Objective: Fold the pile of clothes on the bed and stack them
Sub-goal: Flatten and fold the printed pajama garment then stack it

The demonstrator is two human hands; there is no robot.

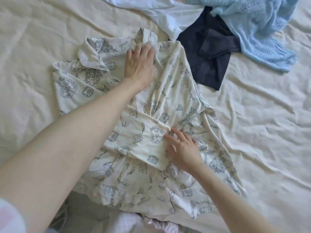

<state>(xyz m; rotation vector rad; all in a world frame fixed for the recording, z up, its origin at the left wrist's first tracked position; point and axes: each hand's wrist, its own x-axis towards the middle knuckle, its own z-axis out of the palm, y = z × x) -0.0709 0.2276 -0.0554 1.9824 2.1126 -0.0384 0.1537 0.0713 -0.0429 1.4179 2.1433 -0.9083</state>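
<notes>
A home bedroom: rumpled cream bedsheet (252, 132) strewn with loose clothes (249, 22).

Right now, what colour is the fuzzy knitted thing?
Light blue knit, seen in the head view.

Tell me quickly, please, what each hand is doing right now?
Left hand: open, pressing flat on the printed garment.
Right hand: open, fingers resting on its folded part.

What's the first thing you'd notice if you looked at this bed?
The cream printed garment spread across the middle of the bed, with the left hand flat near its top and the right hand lower down. Behind it lie a dark navy garment and a fluffy light blue knit.
</notes>
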